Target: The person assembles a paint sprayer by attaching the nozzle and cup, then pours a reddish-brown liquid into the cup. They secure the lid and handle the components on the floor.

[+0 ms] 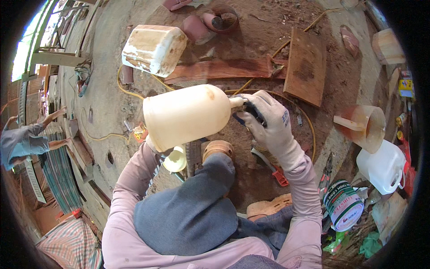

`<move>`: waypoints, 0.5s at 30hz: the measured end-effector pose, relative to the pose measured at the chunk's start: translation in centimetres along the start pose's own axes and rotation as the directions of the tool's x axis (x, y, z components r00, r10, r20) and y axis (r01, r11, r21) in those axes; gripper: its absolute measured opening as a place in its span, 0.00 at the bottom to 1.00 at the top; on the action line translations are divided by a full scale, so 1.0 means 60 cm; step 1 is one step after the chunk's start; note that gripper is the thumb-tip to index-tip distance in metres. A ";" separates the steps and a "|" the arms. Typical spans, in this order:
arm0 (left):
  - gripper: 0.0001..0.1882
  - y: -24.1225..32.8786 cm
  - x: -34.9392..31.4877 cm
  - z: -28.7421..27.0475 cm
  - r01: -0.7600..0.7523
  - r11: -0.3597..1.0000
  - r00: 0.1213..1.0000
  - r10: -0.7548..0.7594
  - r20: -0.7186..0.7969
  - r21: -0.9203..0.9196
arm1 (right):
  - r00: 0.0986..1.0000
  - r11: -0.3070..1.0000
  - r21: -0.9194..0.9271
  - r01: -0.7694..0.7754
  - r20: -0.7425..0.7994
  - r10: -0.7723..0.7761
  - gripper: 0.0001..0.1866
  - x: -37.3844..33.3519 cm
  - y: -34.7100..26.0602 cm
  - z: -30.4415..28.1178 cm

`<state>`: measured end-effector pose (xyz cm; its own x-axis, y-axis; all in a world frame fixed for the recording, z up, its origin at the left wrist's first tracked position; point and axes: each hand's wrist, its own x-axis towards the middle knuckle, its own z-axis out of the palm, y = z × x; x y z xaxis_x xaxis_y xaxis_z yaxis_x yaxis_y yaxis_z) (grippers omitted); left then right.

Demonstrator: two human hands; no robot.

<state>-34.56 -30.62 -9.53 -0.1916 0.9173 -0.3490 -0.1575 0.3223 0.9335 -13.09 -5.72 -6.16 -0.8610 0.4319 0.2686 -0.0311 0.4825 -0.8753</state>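
A cream plastic bottle-shaped container [190, 114] lies sideways in the air in front of me, its narrow neck pointing right. My left hand [153, 146] holds it from below at the wide end; most of those fingers are hidden behind it. My right hand [268, 117], in a whitish glove with dark fingertips, is closed at the tip of the neck. Whether a small dark piece sits between those fingers I cannot tell. Below the container, a small pale yellow cup [175, 160] stands near my shoe [218, 150].
A dirty white jerrycan [154, 50], wooden boards [306, 67] and a yellow hose [312, 134] lie ahead. To the right are a translucent tub [371, 130], a white jug [380, 167], a paint can [344, 206], pliers [328, 168] and a red-handled tool [280, 177]. Another person [27, 141] is far left.
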 end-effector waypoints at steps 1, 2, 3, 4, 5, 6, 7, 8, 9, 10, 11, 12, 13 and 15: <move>0.32 -0.004 -0.003 0.001 0.001 1.000 1.000 -0.001 -0.015 -0.008 | 0.999 1.000 0.002 0.006 -0.041 -0.006 0.17 -0.002 -0.002 0.008; 0.31 -0.008 -0.005 0.002 0.002 1.000 1.000 -0.003 -0.027 -0.017 | 0.997 1.000 0.004 0.010 -0.080 -0.010 0.15 -0.003 -0.003 0.014; 0.31 -0.010 -0.007 0.003 0.005 1.000 0.999 -0.006 -0.036 -0.017 | 0.996 0.999 -0.038 0.011 -0.087 -0.015 0.12 -0.004 -0.002 0.019; 0.31 -0.012 -0.009 0.005 0.007 1.000 0.999 -0.008 -0.044 -0.019 | 0.996 0.999 -0.053 -0.010 -0.095 0.005 0.11 -0.005 -0.003 0.023; 0.31 -0.014 -0.010 0.006 0.010 1.000 0.999 -0.011 -0.051 -0.016 | 0.994 0.997 -0.069 -0.031 -0.103 0.024 0.11 -0.006 -0.003 0.027; 0.30 -0.015 -0.012 0.007 0.014 1.000 0.998 -0.015 -0.056 -0.018 | 0.993 0.995 -0.080 -0.058 -0.105 0.050 0.11 -0.007 -0.004 0.031; 0.30 -0.017 -0.011 0.008 0.018 1.000 0.998 -0.019 -0.059 -0.015 | 0.994 0.993 -0.110 -0.044 -0.103 0.033 0.09 -0.009 -0.005 0.034; 0.30 -0.017 -0.011 0.009 0.022 1.000 0.998 -0.023 -0.062 -0.013 | 0.993 0.991 -0.116 -0.060 -0.104 0.048 0.11 -0.009 -0.005 0.036; 0.30 -0.017 -0.010 0.009 0.023 1.000 0.998 -0.023 -0.054 -0.007 | 0.993 0.990 -0.123 -0.064 -0.103 0.051 0.12 -0.009 -0.005 0.039; 0.29 -0.016 -0.008 0.009 0.025 1.000 0.998 -0.025 -0.051 -0.002 | 0.992 0.989 -0.125 -0.083 -0.110 0.069 0.13 -0.009 -0.004 0.041; 0.29 -0.015 -0.006 0.010 0.025 1.000 0.999 -0.025 -0.043 0.005 | 0.987 0.991 -0.119 -0.054 -0.155 0.035 0.18 -0.010 -0.005 0.042; 0.29 -0.014 -0.003 0.010 0.029 1.000 0.999 -0.029 -0.038 0.011 | 0.988 0.992 -0.115 -0.047 -0.154 0.029 0.19 -0.009 -0.004 0.041; 0.29 -0.011 0.000 0.011 0.027 0.999 0.999 -0.027 -0.026 0.019 | 0.986 0.993 -0.107 -0.042 -0.163 0.024 0.21 -0.009 -0.003 0.040; 0.28 -0.004 0.006 0.017 0.020 0.999 1.000 -0.021 0.017 0.035 | 0.990 0.998 -0.065 -0.014 -0.138 0.005 0.26 -0.008 -0.003 0.032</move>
<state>-33.62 -30.11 -9.82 -0.1720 0.9142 -0.3669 -0.1272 0.3487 0.9286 -13.64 -7.48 -6.91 -0.7830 0.5351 0.3170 0.0139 0.5247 -0.8512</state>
